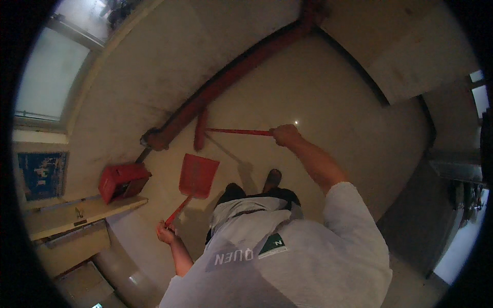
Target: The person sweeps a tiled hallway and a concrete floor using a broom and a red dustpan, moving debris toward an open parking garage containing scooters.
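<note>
My left hand [166, 232] is closed round the handle of a red dustpan [198, 175], whose flat pan is over the floor to the left of my feet. Farther right, my right hand [285, 135] grips the end of a red broom [237, 132]. Its long handle runs leftward to a narrow red head [201, 129], which lies beyond the dustpan, close to the red pipe along the wall. A gap shows between the broom head and the pan. Whether any dirt lies between them is too dim to tell.
A thick red pipe [226, 82] runs along the base of the far wall. At left, a red box [123, 181] sits by a pale ledge [92, 215], below a blue poster [42, 175]. My shoes [273, 178] stand on the shiny floor [328, 149]. Dark furniture is at right.
</note>
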`<state>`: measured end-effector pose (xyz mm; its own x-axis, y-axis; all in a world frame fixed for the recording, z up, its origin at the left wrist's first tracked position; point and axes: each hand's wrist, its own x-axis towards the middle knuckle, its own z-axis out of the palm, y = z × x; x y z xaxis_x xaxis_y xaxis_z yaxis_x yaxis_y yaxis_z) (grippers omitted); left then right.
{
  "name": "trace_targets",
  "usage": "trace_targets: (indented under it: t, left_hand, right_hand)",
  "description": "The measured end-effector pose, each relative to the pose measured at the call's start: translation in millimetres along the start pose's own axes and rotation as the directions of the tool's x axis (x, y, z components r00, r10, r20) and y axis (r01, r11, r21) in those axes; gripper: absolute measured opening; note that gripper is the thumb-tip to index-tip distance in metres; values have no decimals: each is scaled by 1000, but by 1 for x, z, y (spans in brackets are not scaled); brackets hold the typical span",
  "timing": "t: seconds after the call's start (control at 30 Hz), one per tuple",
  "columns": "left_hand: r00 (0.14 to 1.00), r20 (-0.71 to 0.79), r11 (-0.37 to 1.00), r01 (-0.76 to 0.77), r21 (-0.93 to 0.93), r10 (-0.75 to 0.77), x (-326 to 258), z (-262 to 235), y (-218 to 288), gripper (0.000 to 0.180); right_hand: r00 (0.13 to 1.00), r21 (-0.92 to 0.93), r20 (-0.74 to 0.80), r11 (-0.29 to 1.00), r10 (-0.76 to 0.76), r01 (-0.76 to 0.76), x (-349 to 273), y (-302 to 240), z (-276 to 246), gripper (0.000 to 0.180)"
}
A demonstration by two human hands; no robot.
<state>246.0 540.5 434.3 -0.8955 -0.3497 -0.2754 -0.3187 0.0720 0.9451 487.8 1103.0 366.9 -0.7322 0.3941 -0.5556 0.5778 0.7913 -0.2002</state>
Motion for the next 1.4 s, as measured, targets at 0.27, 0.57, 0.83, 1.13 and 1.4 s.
trace_targets:
  t: [0.27,0.57,0.83,1.13,1.4]
  left_hand:
    - [993,-89,997,80,-15,-81,-30,34,-29,4]
    - [954,289,834,-96,543,-79,23,157,-56,14]
    - [923,366,968,24,248,-117,19,245,-49,15]
    - [860,497,897,-122,426,-119,38,296,-67,18]
    - [701,707,-155,-691,706,93,11,319,-43,19]
  right_hand:
    - [986,63,15,984,169,-169,-16,114,-14,43]
    - [818,9,66,819,572,-574,-166,233,-3,39]
    - [718,253,-35,701,695,-667,-278,238,-9,36]
    - [580,946,184,18,793,-325,-131,216,-32,18]
    - [432,892,431,-302,792,-335,76,341,-106,18]
